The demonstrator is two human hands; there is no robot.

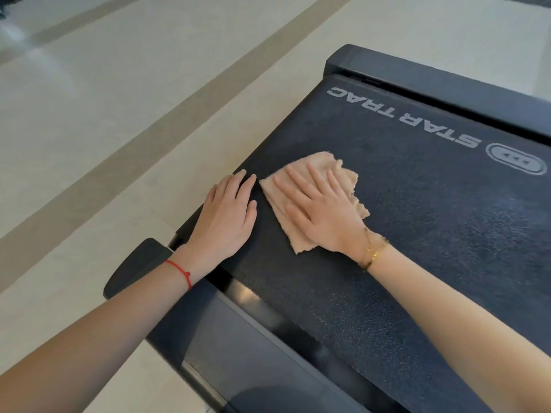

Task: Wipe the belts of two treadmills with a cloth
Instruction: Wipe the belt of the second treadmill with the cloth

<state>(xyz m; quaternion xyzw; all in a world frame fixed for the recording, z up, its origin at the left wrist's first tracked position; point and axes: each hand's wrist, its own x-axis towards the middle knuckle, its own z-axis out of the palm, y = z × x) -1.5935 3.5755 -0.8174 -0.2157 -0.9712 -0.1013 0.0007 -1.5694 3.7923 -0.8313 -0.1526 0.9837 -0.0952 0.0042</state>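
A black textured treadmill belt (417,222) with white "STAR TRAC" lettering fills the right half of the view. A beige frayed cloth (334,171) lies flat on the belt near its left edge. My right hand (322,210) presses flat on the cloth with straight, spread fingers. My left hand (226,216) rests flat on the belt's left edge just beside the cloth, its fingers straight and reaching over the rim. A red string circles my left wrist and gold bracelets my right.
The treadmill's dark side rail (238,338) and rounded end cap (134,269) run along the lower left. Its rear frame bar (417,81) crosses the top right. Pale tiled floor (119,129) with a darker band lies to the left.
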